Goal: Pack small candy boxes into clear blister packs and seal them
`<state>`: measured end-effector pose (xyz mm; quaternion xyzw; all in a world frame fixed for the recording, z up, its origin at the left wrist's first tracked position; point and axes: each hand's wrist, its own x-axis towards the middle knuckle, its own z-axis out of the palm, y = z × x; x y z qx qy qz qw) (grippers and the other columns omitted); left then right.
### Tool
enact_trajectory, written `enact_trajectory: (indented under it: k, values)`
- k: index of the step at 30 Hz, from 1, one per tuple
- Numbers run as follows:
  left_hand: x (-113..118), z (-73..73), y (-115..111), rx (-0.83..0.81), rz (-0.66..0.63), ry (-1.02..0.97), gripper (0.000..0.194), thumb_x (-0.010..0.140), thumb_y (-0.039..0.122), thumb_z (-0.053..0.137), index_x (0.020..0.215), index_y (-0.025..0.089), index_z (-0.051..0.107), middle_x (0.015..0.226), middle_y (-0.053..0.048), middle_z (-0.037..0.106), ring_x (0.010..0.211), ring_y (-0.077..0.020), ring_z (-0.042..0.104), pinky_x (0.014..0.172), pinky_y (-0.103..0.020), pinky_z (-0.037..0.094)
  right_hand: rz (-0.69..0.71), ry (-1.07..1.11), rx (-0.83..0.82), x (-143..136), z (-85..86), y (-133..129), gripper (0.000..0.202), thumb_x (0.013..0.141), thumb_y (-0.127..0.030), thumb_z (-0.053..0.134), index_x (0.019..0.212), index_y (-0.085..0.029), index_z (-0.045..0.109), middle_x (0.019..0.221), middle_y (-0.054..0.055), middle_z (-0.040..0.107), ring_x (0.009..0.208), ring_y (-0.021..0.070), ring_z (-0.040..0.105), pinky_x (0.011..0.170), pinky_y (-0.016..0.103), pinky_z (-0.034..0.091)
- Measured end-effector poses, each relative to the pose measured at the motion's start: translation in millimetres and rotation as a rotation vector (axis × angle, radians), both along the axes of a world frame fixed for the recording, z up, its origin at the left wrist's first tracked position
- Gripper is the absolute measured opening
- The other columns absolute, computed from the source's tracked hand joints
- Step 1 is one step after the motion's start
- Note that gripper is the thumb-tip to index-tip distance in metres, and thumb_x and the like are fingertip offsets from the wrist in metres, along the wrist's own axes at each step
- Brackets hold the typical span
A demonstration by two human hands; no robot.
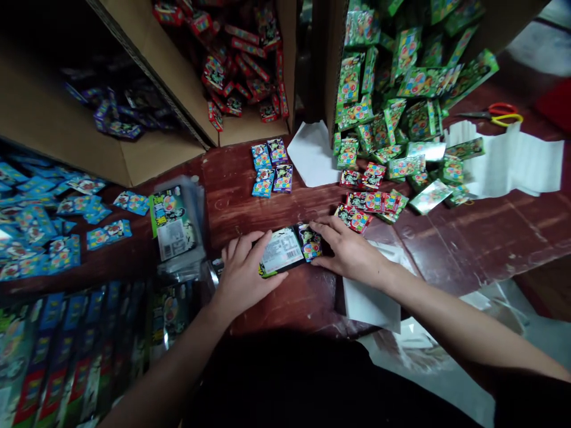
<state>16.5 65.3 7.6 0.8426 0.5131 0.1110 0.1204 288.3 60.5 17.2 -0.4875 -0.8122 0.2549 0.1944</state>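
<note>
Flat printed pack [281, 252], small rectangular box [309, 242], scuffed tabletop [227, 205]

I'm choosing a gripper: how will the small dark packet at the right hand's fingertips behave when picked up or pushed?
The small dark packet probably keeps its shape, given its straight edges. It's likely light, being small beside the right hand. Its flat face suggests sliding, not rolling.

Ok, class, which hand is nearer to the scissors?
Right. The right hand is left of the scissors and lower in the picture; the left hand is lower too, but much farther left.
</note>
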Motion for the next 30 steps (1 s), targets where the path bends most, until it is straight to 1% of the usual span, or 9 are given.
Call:
enact_trajectory:
  k: [6, 10, 14, 17, 20, 23, 27, 28, 30]
  values:
    - [5, 4.4, 4, -0.032, -0.097, -0.057, 0.083, 0.078, 0.044, 0.078, 0.149, 0.028, 0.038, 0.14, -0.009, 0.05, 0.124, -0.0322, 0.047, 0.109, -0.049, 0.036, -0.22, 0.323, -0.015, 9, -8.5, 1, 0.038, 0.092, -0.033, 0.069, 0.128, -0.027, 0.06, 0.123, 0.011, 0.055, 0.116, 0.0268, 0.061, 0.098, 0.047, 0.057]
    - [6, 5.3, 6, 0.006, -0.098, -0.106, 0.086, 0.077, 0.045, 0.08, 0.15, 0.028, 0.038, 0.14, -0.01, 0.051, 0.125, -0.0318, 0.048, 0.11, -0.049, 0.035, -0.373, 0.435, 0.044, 8, -9.9, 5, 0.036, 0.091, -0.033, 0.07, 0.125, -0.027, 0.06, 0.123, 0.011, 0.054, 0.102, 0.024, 0.062, 0.081, 0.041, 0.061]
    - [3, 3.7, 5, 0.04, -0.061, -0.106, 0.087, 0.075, 0.044, 0.082, 0.149, 0.027, 0.04, 0.14, -0.011, 0.052, 0.123, -0.0325, 0.05, 0.108, -0.05, 0.036, -0.232, 0.408, -0.001, 11, -10.0, 4, 0.034, 0.09, -0.032, 0.072, 0.122, -0.027, 0.061, 0.116, 0.009, 0.057, 0.101, 0.0241, 0.062, 0.08, 0.041, 0.06]
    - [4, 2.4, 1, 0.054, -0.1, -0.108, 0.085, 0.076, 0.043, 0.081, 0.149, 0.026, 0.041, 0.139, -0.011, 0.053, 0.123, -0.0326, 0.05, 0.108, -0.049, 0.036, -0.12, 0.385, -0.057, 14, -8.4, 5, 0.034, 0.091, -0.03, 0.071, 0.124, -0.028, 0.063, 0.116, 0.008, 0.056, 0.101, 0.0222, 0.062, 0.085, 0.04, 0.058]
    - [8, 1.7, -1, 0.067, -0.123, -0.117, 0.082, 0.077, 0.042, 0.08, 0.148, 0.025, 0.042, 0.137, -0.012, 0.054, 0.123, -0.0328, 0.05, 0.107, -0.049, 0.036, -0.092, 0.345, -0.062, 7, -8.3, 5, 0.032, 0.093, -0.029, 0.068, 0.124, -0.028, 0.065, 0.108, 0.007, 0.057, 0.095, 0.0203, 0.062, 0.085, 0.039, 0.057]
    - [10, 1.4, 1, 0.062, -0.09, -0.116, 0.082, 0.077, 0.043, 0.079, 0.149, 0.026, 0.043, 0.137, -0.012, 0.054, 0.12, -0.0336, 0.051, 0.105, -0.049, 0.039, -0.144, 0.359, -0.05, -7, -9.6, 1, 0.046, 0.096, -0.028, 0.065, 0.141, -0.029, 0.054, 0.101, 0.005, 0.065, 0.094, 0.0208, 0.064, 0.087, 0.039, 0.056]
    - [4, -0.6, 6, 0.052, -0.018, -0.113, 0.081, 0.077, 0.044, 0.079, 0.148, 0.026, 0.045, 0.137, -0.012, 0.054, 0.118, -0.0344, 0.052, 0.104, -0.05, 0.04, -0.123, 0.293, 0.009, -8, -2.6, -2, 0.075, 0.099, -0.031, 0.059, 0.161, -0.029, 0.017, 0.116, 0.005, 0.072, 0.111, 0.0247, 0.061, 0.101, 0.045, 0.05]
    - [1, -1.2, 6, 0.048, 0.002, -0.105, 0.081, 0.077, 0.044, 0.079, 0.148, 0.027, 0.045, 0.137, -0.012, 0.054, 0.119, -0.0345, 0.052, 0.104, -0.051, 0.04, -0.147, 0.215, 0.059, -2, 1.5, 0, 0.077, 0.099, -0.033, 0.06, 0.161, -0.026, 0.015, 0.122, 0.007, 0.071, 0.115, 0.0268, 0.059, 0.103, 0.047, 0.049]
    - [-3, -2.0, 7, 0.038, 0.041, -0.078, 0.08, 0.076, 0.044, 0.079, 0.147, 0.028, 0.045, 0.138, -0.011, 0.054, 0.118, -0.0345, 0.052, 0.104, -0.051, 0.04, -0.223, -0.038, 0.158, 14, 9.9, 5, 0.072, 0.096, -0.036, 0.062, 0.158, -0.021, 0.029, 0.131, 0.014, 0.064, 0.12, 0.0331, 0.055, 0.104, 0.053, 0.046]
